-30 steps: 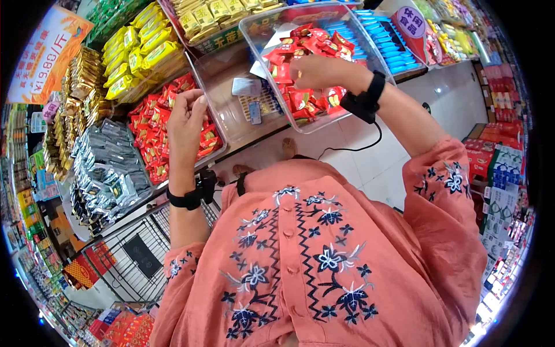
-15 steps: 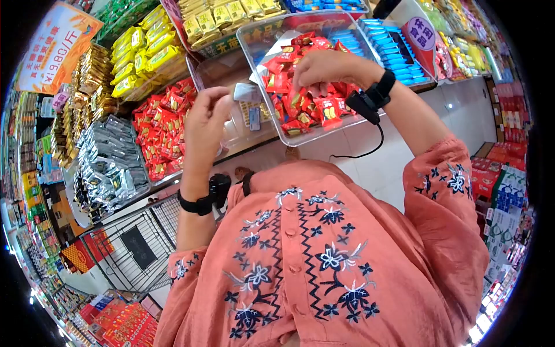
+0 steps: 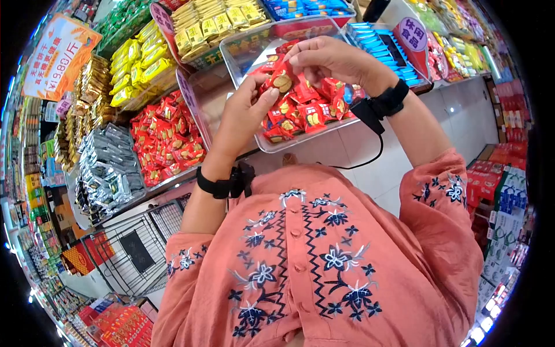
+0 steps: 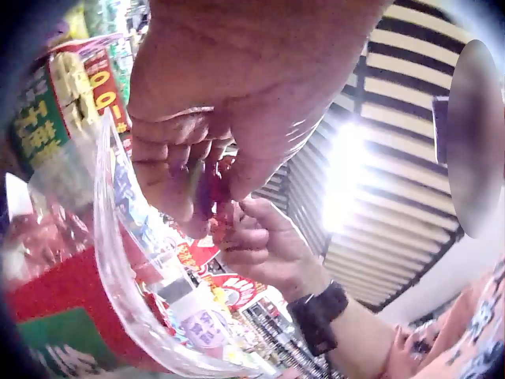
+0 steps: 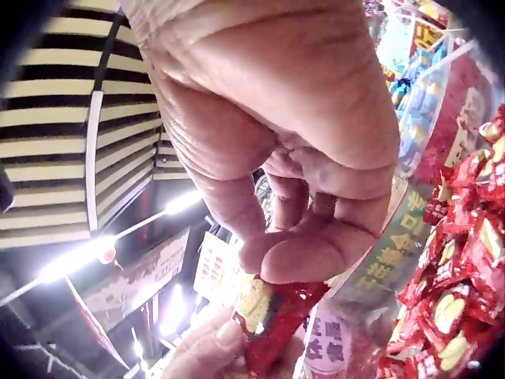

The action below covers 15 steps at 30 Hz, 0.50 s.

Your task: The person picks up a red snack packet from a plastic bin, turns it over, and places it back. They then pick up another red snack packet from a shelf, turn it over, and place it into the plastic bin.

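Both hands meet over a clear plastic bin (image 3: 309,137) of red snack packets (image 3: 292,126). Between them is one small red packet (image 3: 282,81) with a yellow picture on it. My right hand (image 3: 344,62) pinches its upper end between thumb and fingertips, as the right wrist view shows of the packet (image 5: 272,324). From the other side my left hand (image 3: 238,115) holds the packet's lower part with thumb and fingers. In the left wrist view a bit of red shows between the left fingers, mostly hidden by the hand (image 4: 229,87).
Left of the bin are trays of red packets (image 3: 165,139), silver packets (image 3: 110,165) and yellow packets (image 3: 141,61). Blue sticks (image 3: 384,49) lie at the right. A wire shopping cart (image 3: 130,248) stands below left. A black cable (image 3: 370,157) hangs from the right wrist camera.
My left hand has moved right from beside the neighbouring tray to the bin and taken hold of the packet. The right hand has lifted from among the packets, pinching one.
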Available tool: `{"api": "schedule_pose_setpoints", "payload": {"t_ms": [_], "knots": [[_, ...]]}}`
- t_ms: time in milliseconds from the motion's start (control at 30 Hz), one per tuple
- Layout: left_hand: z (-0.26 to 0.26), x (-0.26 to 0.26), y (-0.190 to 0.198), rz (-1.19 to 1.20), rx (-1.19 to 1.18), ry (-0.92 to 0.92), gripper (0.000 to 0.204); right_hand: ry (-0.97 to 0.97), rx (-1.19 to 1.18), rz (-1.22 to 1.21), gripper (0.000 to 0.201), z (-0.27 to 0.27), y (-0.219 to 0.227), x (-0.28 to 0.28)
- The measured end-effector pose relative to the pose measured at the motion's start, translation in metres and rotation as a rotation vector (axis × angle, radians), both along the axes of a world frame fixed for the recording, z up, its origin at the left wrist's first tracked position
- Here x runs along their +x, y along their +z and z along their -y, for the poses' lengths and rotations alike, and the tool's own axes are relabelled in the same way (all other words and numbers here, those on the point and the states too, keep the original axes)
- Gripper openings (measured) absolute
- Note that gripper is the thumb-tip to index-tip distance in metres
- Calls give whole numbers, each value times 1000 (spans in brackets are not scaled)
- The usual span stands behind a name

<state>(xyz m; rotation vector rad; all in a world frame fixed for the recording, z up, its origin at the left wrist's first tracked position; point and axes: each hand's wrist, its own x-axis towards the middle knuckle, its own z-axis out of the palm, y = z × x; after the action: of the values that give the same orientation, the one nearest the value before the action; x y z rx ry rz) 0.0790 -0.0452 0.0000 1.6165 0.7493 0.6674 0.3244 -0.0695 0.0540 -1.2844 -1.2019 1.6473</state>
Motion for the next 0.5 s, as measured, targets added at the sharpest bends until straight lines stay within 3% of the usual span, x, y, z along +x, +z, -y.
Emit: {"api": "schedule_pose_setpoints", "payload": {"t_ms": [67,200,500], "knots": [[4,-5,14,2,-239,-62,31,52,43,75,18,0,-5,1],[13,-5,20,87,-335,19,33,71,60,99,21,-1,-6,-2],[12,-25,19,115,-321,138,35,83,113,139,20,2,10,-24]]}}
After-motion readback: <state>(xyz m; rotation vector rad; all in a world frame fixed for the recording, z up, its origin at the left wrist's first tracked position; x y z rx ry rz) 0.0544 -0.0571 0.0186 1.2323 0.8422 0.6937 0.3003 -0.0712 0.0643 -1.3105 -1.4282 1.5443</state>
